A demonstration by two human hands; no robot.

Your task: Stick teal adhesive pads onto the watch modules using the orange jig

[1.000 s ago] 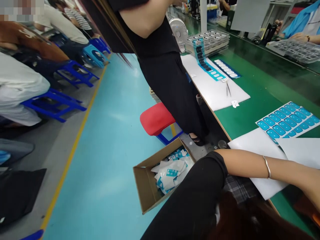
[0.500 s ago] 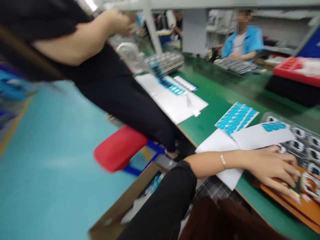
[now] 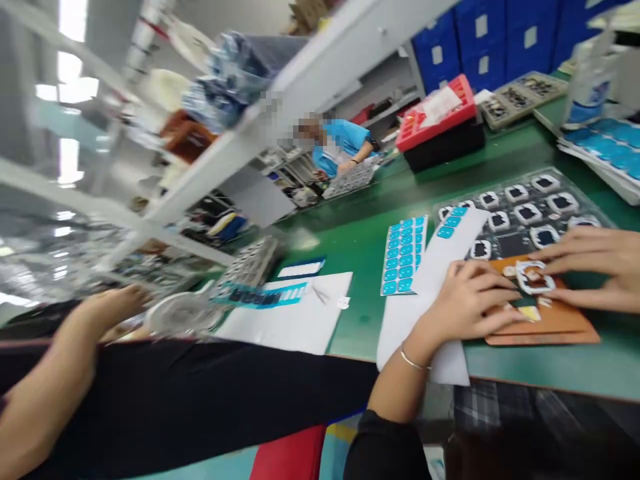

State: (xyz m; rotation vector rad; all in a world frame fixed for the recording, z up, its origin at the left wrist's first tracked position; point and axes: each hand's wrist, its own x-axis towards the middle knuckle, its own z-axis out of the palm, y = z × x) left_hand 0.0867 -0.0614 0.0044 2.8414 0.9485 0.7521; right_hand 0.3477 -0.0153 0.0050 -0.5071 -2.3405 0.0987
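An orange board [image 3: 565,327] lies flat on the near right of the green surface [image 3: 345,230], its long axis running left to right, close to the surface's near edge. On it, toward the far side, sits a white-framed part [image 3: 523,280] — squarish, with rounded corners and an orange-brown middle, too even in outline for me to say which way it points. A small yellow patch [image 3: 531,313] shows on the board just nearer than the part. The left hand [image 3: 473,300] comes over the board's left end, fingers bent and aimed right; whether it grips anything I cannot tell. The right hand [image 3: 595,267] reaches in from the right, its fingers on the far side of the part and its thumb on the near — a firm pinch cannot be made out. Beyond the board, a clear tray [image 3: 593,198] holds similar white-framed pieces.
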